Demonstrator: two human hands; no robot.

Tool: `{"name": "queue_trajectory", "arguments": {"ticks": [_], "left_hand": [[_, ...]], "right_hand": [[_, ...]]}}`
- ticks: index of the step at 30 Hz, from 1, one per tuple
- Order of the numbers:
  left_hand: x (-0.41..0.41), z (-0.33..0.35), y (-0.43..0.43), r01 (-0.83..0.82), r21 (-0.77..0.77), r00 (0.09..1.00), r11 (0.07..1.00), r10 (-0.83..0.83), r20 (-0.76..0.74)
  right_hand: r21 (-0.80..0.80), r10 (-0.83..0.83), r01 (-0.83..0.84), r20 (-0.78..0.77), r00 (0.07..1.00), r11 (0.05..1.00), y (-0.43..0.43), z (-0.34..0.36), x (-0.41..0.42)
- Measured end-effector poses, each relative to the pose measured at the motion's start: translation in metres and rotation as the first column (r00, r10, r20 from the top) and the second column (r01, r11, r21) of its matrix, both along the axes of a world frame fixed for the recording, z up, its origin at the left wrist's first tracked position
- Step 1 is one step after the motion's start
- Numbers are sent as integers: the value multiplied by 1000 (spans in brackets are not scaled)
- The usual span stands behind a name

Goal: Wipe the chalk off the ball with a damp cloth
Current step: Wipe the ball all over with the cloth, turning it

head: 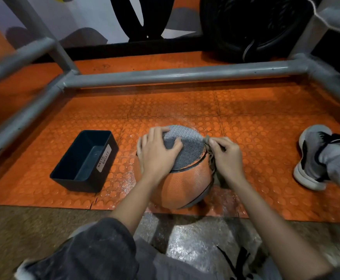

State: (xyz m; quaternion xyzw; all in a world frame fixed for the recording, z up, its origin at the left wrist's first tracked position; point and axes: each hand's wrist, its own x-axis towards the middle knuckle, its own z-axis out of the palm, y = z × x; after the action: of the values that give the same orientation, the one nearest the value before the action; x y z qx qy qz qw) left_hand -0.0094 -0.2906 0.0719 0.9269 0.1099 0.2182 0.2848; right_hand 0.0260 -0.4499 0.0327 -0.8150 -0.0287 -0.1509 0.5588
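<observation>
An orange and grey basketball [187,178] sits on the orange studded floor mat in the middle of the head view. Its upper grey panel looks pale with chalk. My left hand [157,152] lies spread over the ball's top left, fingers curved against its surface. My right hand [226,156] grips a crumpled brownish-grey cloth [210,152] and presses it against the ball's right side. Most of the cloth is hidden under that hand and behind the ball.
A black bin [84,161] labelled waste basket stands left of the ball. A grey metal tube frame [175,74] crosses behind and along the left. A foot in a grey shoe [314,156] rests at the right. My knee [96,249] is below.
</observation>
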Motion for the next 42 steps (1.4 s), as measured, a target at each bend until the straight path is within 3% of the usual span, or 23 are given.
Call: {"name": "queue_trajectory", "arguments": {"ticks": [8,10,15,17,22,25,31,35,39,42], "left_hand": [[14,5,1,-8,-19,999,1000,7,-38],[7,2,2,-15,-22,1000,1000,15,-6],[-3,-2,-7,-32,-16,999,999,33,17],[3,1,-8,-36,-13,999,999,36,11],[20,7,4,-27,-44,998,999,24,-56],[10,3,9,-4,-58,1000,998,3,-20],[-11,-5,11,-31,-88,998,996,36,46],[-1,-1,16,-50,-95,999,994,52,14],[7,1,25,-46,-122,999,991,43,-29],[2,-3,29,-26,-133,1000,991,25,-11]], "right_hand": [[-198,57,3,299,953,980,32,15,-40],[-167,32,13,262,964,986,24,11,-29],[55,21,-20,-18,1000,998,3,8,-4],[47,-2,1,31,1000,999,11,12,-12],[-170,76,-40,211,975,985,39,22,-45],[-191,78,-28,257,963,981,34,19,-41],[34,42,-41,-7,999,999,7,4,-5],[-97,25,-12,138,990,995,28,8,-33],[-275,159,-62,344,926,959,48,17,-53],[-258,132,-45,331,935,965,40,11,-37]]}}
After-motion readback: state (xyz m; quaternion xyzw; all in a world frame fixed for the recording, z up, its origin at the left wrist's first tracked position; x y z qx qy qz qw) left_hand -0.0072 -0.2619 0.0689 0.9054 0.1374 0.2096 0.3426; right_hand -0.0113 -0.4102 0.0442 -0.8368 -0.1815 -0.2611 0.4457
